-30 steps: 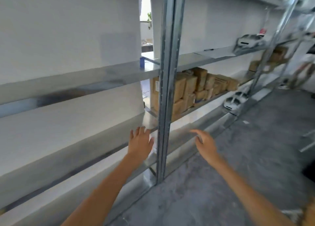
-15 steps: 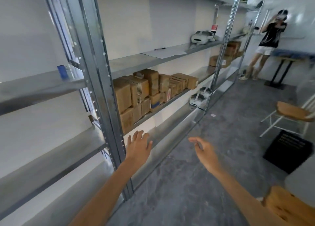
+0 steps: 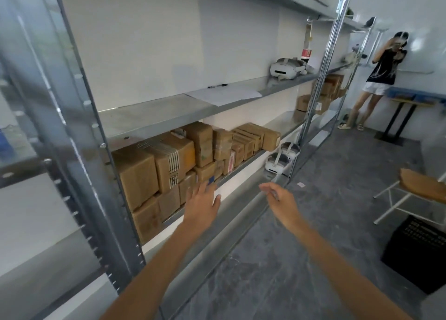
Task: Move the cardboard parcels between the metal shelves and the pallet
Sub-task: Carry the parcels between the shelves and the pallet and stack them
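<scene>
Several brown cardboard parcels (image 3: 169, 165) are stacked in two layers on a lower level of the metal shelves (image 3: 154, 119), left of centre. More parcels (image 3: 323, 95) sit further along behind the second upright. My left hand (image 3: 201, 205) is stretched out with straight fingers just in front of the lower parcels; whether it touches them I cannot tell. My right hand (image 3: 280, 199) hovers to the right over the floor, fingers relaxed and holding nothing. No pallet is in view.
White headsets lie on the upper shelf (image 3: 288, 68) and the lower shelf (image 3: 281, 159). A thick steel upright (image 3: 79, 150) stands close on my left. A person (image 3: 379, 78) stands by a table at the far right. A chair (image 3: 420, 187) and a black crate (image 3: 420, 249) are on the grey floor.
The view has swung right along the shelves, so the parcels now sit closer and larger. Both hands stay raised and empty, the left one now reaching in front of the parcels.
</scene>
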`<state>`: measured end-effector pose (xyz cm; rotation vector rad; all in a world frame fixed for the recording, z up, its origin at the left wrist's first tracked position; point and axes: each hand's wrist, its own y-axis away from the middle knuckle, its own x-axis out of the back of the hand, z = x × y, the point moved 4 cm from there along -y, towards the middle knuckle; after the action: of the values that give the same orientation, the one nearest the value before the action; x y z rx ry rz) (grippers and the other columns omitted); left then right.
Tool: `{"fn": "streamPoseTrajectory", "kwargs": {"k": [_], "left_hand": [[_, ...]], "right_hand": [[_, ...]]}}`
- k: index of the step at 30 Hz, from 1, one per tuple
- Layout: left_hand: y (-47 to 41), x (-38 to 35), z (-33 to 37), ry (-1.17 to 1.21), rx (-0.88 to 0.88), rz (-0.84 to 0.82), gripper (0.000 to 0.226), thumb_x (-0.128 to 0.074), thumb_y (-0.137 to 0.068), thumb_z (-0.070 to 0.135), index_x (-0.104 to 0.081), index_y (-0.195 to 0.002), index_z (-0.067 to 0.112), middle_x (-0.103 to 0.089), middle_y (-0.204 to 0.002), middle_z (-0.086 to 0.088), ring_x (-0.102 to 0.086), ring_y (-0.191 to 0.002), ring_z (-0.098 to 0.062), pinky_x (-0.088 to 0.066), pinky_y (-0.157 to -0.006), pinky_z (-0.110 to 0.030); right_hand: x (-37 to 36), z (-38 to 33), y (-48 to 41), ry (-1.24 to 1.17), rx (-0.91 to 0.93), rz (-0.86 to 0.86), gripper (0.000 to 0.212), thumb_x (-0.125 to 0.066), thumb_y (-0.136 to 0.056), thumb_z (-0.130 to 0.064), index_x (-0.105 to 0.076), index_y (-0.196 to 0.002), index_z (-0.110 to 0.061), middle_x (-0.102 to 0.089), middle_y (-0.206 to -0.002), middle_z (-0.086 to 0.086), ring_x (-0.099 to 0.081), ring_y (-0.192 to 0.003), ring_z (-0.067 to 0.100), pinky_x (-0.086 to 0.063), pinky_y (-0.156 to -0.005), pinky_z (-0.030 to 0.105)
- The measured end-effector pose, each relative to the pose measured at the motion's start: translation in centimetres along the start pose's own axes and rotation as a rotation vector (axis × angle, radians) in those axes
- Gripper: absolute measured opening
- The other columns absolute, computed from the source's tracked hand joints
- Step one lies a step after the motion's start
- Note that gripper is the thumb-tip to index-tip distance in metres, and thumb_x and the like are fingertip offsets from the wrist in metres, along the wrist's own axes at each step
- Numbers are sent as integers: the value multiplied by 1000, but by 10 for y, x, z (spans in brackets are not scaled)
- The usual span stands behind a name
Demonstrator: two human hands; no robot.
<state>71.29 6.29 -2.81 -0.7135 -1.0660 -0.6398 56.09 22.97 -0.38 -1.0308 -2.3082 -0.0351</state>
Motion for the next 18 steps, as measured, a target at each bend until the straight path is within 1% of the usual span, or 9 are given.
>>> {"fn": "streamPoseTrajectory", "kwargs": {"k": [4,7,9,11,13,14,16,17,18], "left_hand": [[-51,-12,-14,31,73,4,39,-34,-102,35,-46,-135,20,-41,-145,-4,-31,-138,-26,-21,-117,-47],[-69,-25,-23,38,108,-25,37,-36,-102,33,-46,-134,19,-42,-143,-3,-33,-136,-24,-25,-115,-41],[-81,-33,-30,44,139,-13,33,-38,-101,30,-48,-129,18,-45,-137,-3,-39,-130,-23,-31,-109,-38],[-93,-38,-31,29,171,-2,30,-38,-100,31,-49,-125,18,-46,-135,-2,-42,-125,-22,-32,-108,-38],[-108,-42,-29,9,206,16,29,-38,-100,32,-49,-123,18,-47,-135,-4,-43,-124,-23,-32,-108,-40],[-117,-43,-27,3,224,29,28,-38,-100,31,-49,-122,17,-48,-135,-4,-42,-124,-24,-32,-108,-40],[-132,-44,-21,-9,269,54,28,-39,-101,27,-49,-124,17,-48,-135,-4,-41,-125,-24,-29,-110,-39],[-140,-46,-17,-12,291,59,29,-38,-101,26,-49,-126,17,-47,-136,-5,-39,-126,-25,-27,-111,-39],[-148,-48,-14,-9,321,61,31,-37,-100,26,-49,-127,17,-46,-137,-5,-38,-127,-25,-26,-112,-39]], "right_hand": [[3,-6,-65,26,52,-27,31,-43,-97,-4,-59,-121,-15,-58,-117,-9,-50,-111,2,-36,-97,18],[-3,3,-104,4,39,-55,31,-44,-96,-5,-59,-121,-13,-59,-121,-4,-51,-114,8,-36,-99,21],[-9,8,-132,0,40,-62,30,-45,-96,-8,-59,-121,-13,-60,-121,-2,-52,-115,11,-37,-96,20],[-15,10,-161,23,58,-88,28,-46,-96,-11,-58,-122,-14,-61,-118,-2,-54,-111,11,-38,-86,15],[-25,12,-194,36,65,-146,28,-47,-97,-13,-55,-124,-13,-60,-114,-1,-57,-103,12,-38,-71,5],[-31,14,-213,44,70,-173,28,-47,-97,-14,-54,-125,-13,-60,-113,0,-59,-98,12,-39,-64,4],[-42,16,-248,87,91,-191,31,-50,-96,-17,-51,-127,-14,-61,-112,0,-61,-92,12,-43,-61,8],[-48,17,-266,123,116,-191,33,-52,-95,-19,-50,-128,-15,-63,-112,1,-63,-92,14,-49,-67,14],[-53,18,-281,165,135,-205,37,-53,-95,-24,-48,-131,-16,-63,-113,2,-63,-93,16,-54,-76,27]]}}
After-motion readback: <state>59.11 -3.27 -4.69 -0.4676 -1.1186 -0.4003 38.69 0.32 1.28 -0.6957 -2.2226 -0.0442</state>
